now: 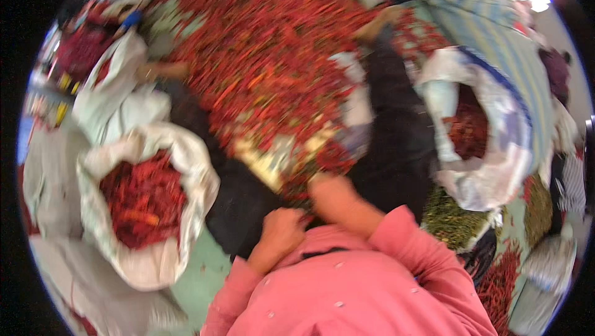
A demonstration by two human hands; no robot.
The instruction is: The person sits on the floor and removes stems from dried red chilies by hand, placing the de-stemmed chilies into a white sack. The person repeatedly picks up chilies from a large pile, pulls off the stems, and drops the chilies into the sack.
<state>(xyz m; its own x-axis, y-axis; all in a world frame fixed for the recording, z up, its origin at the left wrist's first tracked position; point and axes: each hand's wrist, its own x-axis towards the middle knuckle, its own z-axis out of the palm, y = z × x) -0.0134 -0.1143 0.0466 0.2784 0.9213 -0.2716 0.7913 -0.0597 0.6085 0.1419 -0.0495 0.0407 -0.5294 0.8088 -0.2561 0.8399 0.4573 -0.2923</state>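
Observation:
Dried red chillies point(274, 57) lie in a large spread on the floor between my outstretched legs. Close to my lap, my left hand point(284, 224) has its fingers curled; whether a chilli is in them is hidden. Beside it, my right hand point(325, 194) is blurred over a small heap of chillies and green stems point(297, 178); its fingers are hard to make out. A white woven sack point(200, 169) with red chillies inside stands left of my left leg. Another white sack point(506, 169), also holding chillies, stands right of my right leg.
Green stems point(451, 220) are piled below the right sack. More sacks point(56, 173) line the left side. A striped cloth point(506, 48) covers something at the upper right. A person in dark red point(86, 50) sits at the upper left. Loose chillies point(499, 285) lie at the lower right.

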